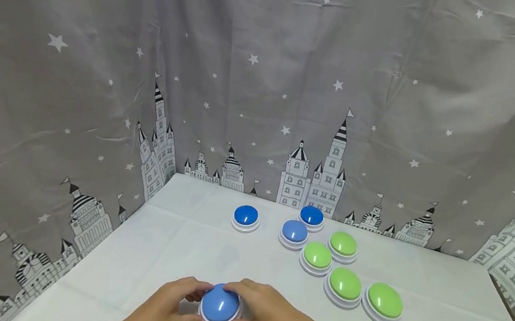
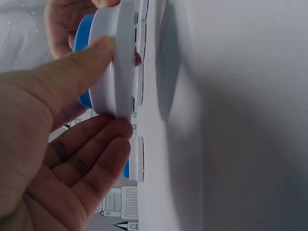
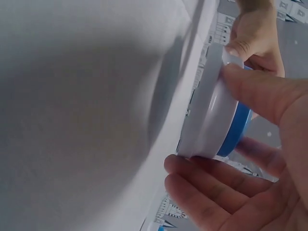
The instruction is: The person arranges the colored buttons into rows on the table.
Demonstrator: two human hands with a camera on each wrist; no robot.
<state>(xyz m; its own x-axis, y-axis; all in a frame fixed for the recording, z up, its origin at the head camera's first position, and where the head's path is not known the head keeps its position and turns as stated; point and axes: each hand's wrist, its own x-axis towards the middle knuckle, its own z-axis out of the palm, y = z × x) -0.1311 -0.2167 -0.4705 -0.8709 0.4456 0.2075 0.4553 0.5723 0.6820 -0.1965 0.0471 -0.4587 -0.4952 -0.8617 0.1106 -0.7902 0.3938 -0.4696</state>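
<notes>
A round push button with a light blue dome and white base is gripped between both hands near the front of the white table. My left hand holds its left side, thumb on the white base and fingers at the far side. On the right side my right hand grips the same button, its thumb against the white base. Both wrist views show the button raised off the tabletop, with a shadow on the cloth. The blue dome faces up. Its underside is hidden in the head view.
Farther back on the white table stand a dark blue button, another dark blue one and a lighter blue one. Several green buttons sit to the right. A grey curtain with castles and stars borders the table.
</notes>
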